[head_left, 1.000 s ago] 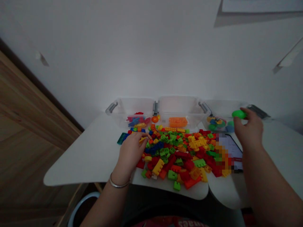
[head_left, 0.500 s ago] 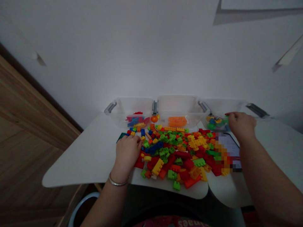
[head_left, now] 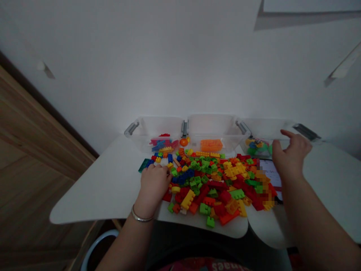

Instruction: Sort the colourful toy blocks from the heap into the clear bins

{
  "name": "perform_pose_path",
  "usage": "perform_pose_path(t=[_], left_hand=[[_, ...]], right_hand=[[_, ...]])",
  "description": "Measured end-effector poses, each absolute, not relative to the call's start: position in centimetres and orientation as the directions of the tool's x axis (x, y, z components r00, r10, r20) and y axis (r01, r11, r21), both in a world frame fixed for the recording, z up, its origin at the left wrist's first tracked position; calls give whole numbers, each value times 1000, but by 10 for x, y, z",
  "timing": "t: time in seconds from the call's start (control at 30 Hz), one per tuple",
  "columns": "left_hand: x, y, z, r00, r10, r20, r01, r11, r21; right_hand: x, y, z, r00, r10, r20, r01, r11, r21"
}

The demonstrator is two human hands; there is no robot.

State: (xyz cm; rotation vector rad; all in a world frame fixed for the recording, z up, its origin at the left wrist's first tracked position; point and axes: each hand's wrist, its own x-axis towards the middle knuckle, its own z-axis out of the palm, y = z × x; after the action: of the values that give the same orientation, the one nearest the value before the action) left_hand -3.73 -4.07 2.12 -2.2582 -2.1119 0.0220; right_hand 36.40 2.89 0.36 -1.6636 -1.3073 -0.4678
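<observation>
Carefully, I hold the right hand, fingers apart, near the clear bin at two o'clock; the left hand curls, grip unclear, at the brick pile's nine o'clock, where hasty sweeping could spill bricks off the table at six o'clock

A white bench carries a loose heap of plastic building blocks, three clear storage bins behind it and a touchscreen device at its right.
</observation>
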Motion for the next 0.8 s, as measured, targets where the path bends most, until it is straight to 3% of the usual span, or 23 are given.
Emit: perform_pose_path(t=[0.37, 0.6, 0.8], left_hand=[[-39, -42, 26, 57, 998, 7, 996, -56, -72], [-37, -40, 24, 60, 998, -27, 996, -61, -72], [-37, -33, 20, 76, 997, -16, 994, -77, -80]], right_hand=[[296, -12, 0, 115, 673, 730, 860, 300, -413], [277, -20, -10, -12, 738, 675, 825, 388, -410], [278, -20, -19, 9, 740, 673, 818, 382, -431]])
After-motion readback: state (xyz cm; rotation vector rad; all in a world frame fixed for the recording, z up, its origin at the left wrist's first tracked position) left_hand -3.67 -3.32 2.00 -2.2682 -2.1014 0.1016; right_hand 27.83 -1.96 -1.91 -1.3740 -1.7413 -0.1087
